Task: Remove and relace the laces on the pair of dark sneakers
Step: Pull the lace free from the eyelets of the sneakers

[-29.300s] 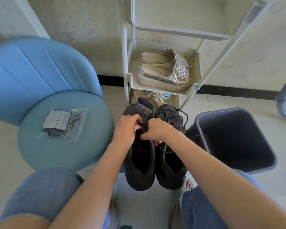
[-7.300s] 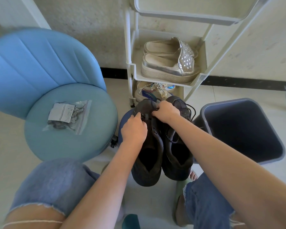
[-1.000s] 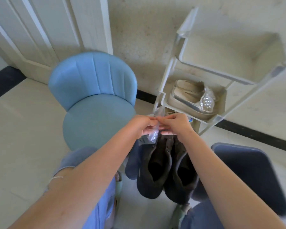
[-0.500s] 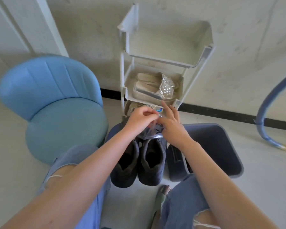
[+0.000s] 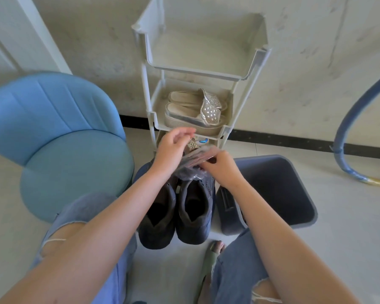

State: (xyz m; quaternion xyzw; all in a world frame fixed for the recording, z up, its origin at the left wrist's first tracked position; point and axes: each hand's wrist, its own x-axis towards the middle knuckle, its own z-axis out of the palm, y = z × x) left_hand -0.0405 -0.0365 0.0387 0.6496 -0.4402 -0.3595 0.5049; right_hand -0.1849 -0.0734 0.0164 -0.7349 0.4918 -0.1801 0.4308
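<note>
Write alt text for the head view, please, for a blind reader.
A person's right hand grips a crumpled clear plastic bag above a pair of dark sneakers, left hand beside it. A blue padded chair, white shoe rack and grey bin stand around.

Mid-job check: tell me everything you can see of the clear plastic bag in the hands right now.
The clear plastic bag is thin transparent film, crumpled and glossy, with something reddish showing faintly through it; the contents cannot be made out. It is held over the toes of the dark sneakers. The right hand pinches its right side; the left hand lies against its left side, grip unclear.
</note>
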